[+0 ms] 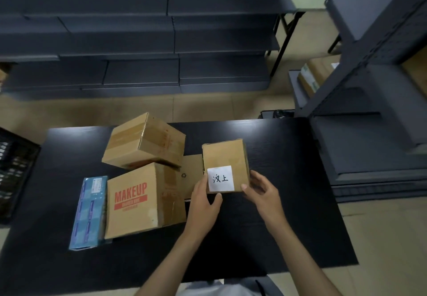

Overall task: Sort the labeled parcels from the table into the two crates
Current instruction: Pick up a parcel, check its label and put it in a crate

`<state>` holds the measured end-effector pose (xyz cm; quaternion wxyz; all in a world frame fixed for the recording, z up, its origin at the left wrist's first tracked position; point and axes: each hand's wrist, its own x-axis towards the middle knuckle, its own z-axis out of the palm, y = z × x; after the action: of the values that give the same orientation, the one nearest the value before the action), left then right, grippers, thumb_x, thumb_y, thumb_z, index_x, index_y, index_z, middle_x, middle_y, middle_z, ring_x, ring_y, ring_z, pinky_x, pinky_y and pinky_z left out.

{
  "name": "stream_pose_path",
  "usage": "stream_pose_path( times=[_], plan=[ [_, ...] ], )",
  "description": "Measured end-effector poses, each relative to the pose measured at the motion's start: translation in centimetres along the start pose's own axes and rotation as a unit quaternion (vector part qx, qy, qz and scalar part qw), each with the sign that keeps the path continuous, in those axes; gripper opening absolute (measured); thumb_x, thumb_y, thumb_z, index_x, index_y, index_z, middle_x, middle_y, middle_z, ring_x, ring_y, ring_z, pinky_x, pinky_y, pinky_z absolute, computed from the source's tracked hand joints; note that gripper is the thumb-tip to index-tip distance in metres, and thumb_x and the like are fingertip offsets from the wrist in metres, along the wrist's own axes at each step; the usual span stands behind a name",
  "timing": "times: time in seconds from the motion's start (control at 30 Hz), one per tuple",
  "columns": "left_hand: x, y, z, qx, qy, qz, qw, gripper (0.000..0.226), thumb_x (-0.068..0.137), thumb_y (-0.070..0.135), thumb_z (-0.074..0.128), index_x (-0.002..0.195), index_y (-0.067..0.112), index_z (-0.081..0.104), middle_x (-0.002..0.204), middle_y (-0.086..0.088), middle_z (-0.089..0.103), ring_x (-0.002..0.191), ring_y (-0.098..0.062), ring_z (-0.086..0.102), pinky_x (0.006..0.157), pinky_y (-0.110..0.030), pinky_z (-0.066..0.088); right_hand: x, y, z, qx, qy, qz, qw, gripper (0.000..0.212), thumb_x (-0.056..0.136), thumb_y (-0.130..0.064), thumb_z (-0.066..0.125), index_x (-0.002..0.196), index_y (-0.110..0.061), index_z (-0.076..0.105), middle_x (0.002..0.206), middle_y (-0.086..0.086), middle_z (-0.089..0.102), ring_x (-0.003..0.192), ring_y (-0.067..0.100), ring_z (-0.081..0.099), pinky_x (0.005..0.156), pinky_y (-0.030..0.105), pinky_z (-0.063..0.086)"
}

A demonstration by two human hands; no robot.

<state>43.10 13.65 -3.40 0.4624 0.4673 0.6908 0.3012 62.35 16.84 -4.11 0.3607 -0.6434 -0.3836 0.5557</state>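
A small brown parcel with a white handwritten label is held up over the black table. My left hand grips its lower left edge, thumb under the label. My right hand grips its lower right corner. To the left sit a carton printed MAKEUP, a plain carton tilted behind it, and a blue flat box. A flat cardboard piece lies behind my left hand. A black crate stands at the far left, partly cut off.
Dark grey shelving runs along the back. Another grey shelf unit stands close on the right, with a cardboard box on a low shelf. Tan floor surrounds the table.
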Motion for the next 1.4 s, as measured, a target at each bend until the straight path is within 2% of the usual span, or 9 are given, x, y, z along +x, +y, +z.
stream_pose_path(
  times=[0.2, 0.37, 0.5, 0.6, 0.77, 0.93, 1.13, 1.27, 1.4],
  plan=[
    [-0.5, 0.0, -1.3, -0.009, -0.036, 0.018, 0.999, 0.067, 0.103, 0.027, 0.065, 0.161, 0.028, 0.031, 0.156, 0.008, 0.038, 0.139, -0.008, 0.043, 0.118, -0.045, 0.044, -3.7, 0.3, 0.5, -0.011, 0.014, -0.025, 1.0, 0.059, 0.085, -0.025, 0.085, 0.14, -0.026, 0.063, 0.125, -0.012, 0.072, 0.117, 0.009, 0.068, 0.099, 0.042, 0.059],
    [-0.5, 1.1, -2.2, -0.04, -0.041, 0.002, 0.998, 0.072, 0.101, 0.029, 0.067, 0.162, 0.031, 0.029, 0.151, 0.011, 0.039, 0.131, -0.007, 0.047, 0.106, -0.031, 0.047, -5.0, 0.0, 0.3, -0.048, -0.019, -0.031, 0.998, 0.051, 0.084, -0.025, 0.086, 0.129, -0.032, 0.064, 0.121, -0.013, 0.072, 0.115, 0.008, 0.067, 0.099, 0.045, 0.058],
    [-0.2, 1.8, -3.1, -0.097, -0.023, 0.0, 0.995, 0.074, 0.092, 0.026, 0.076, 0.152, 0.045, 0.036, 0.141, 0.014, 0.057, 0.126, -0.007, 0.059, 0.105, -0.042, 0.055, -4.8, -0.9, -0.7, -0.113, -0.056, -0.071, 0.989, 0.066, 0.084, -0.017, 0.085, 0.139, -0.037, 0.055, 0.125, -0.015, 0.068, 0.116, 0.002, 0.064, 0.098, 0.033, 0.057],
    [-0.5, 2.7, -3.8, -0.126, -0.018, 0.002, 0.992, 0.071, 0.094, 0.015, 0.075, 0.152, 0.038, 0.041, 0.134, 0.013, 0.064, 0.121, -0.005, 0.065, 0.101, -0.043, 0.059, -4.5, -1.6, -1.2, -0.136, -0.065, -0.081, 0.985, 0.07, 0.088, -0.02, 0.082, 0.144, -0.044, 0.048, 0.124, -0.016, 0.067, 0.115, -0.001, 0.063, 0.091, 0.025, 0.055],
    [-1.3, 3.7, -3.9, -0.107, -0.005, -0.004, 0.994, 0.053, 0.098, 0.016, 0.071, 0.141, 0.039, 0.052, 0.133, 0.012, 0.059, 0.113, -0.004, 0.065, 0.093, -0.031, 0.06, -3.2, -3.2, -1.2, -0.1, -0.029, -0.077, 0.992, 0.04, 0.092, -0.035, 0.076, 0.129, -0.031, 0.063, 0.12, -0.015, 0.07, 0.111, 0.0, 0.066, 0.083, 0.018, 0.055],
    [-1.5, 3.5, -4.5, -0.121, 0.008, -0.012, 0.993, 0.044, 0.101, 0.019, 0.068, 0.142, 0.032, 0.059, 0.124, 0.017, 0.061, 0.103, 0.008, 0.06, 0.069, -0.007, 0.051, -2.2, -4.2, -1.3, -0.034, -0.02, -0.018, 0.999, 0.031, 0.094, -0.037, 0.073, 0.12, -0.02, 0.069, 0.114, -0.004, 0.075, 0.102, 0.009, 0.071, 0.082, 0.03, 0.061],
    [-2.1, 3.4, -4.6, -0.271, -0.01, -0.06, 0.961, 0.054, 0.095, 0.021, 0.077, 0.141, 0.042, 0.057, 0.123, 0.008, 0.074, 0.111, -0.015, 0.074, 0.092, -0.043, 0.063, -1.7, -4.4, -1.0, -0.005, -0.061, 0.015, 0.998, 0.028, 0.099, -0.034, 0.066, 0.124, -0.02, 0.067, 0.117, -0.001, 0.073, 0.105, 0.014, 0.071, 0.072, 0.026, 0.061],
    [-2.1, 3.6, -3.6, -0.169, 0.074, 0.01, 0.983, 0.063, 0.089, 0.027, 0.082, 0.141, 0.041, 0.051, 0.126, 0.009, 0.07, 0.113, -0.005, 0.07, 0.096, -0.035, 0.061, -1.0, -4.2, 0.1, -0.132, -0.017, -0.047, 0.99, 0.053, 0.097, -0.033, 0.07, 0.146, -0.032, 0.05, 0.138, -0.01, 0.054, 0.124, 0.011, 0.056, 0.094, 0.034, 0.055],
    [-2.4, 4.6, -2.7, -0.041, 0.128, 0.121, 0.984, 0.065, 0.087, 0.028, 0.084, 0.145, 0.03, 0.054, 0.126, 0.021, 0.064, 0.119, 0.007, 0.06, 0.101, -0.016, 0.051, -1.6, -6.0, 1.7, -0.059, -0.082, -0.05, 0.994, 0.055, 0.096, -0.043, 0.069, 0.146, -0.038, 0.048, 0.133, -0.018, 0.059, 0.12, 0.002, 0.057, 0.085, 0.022, 0.05]
  ],
)
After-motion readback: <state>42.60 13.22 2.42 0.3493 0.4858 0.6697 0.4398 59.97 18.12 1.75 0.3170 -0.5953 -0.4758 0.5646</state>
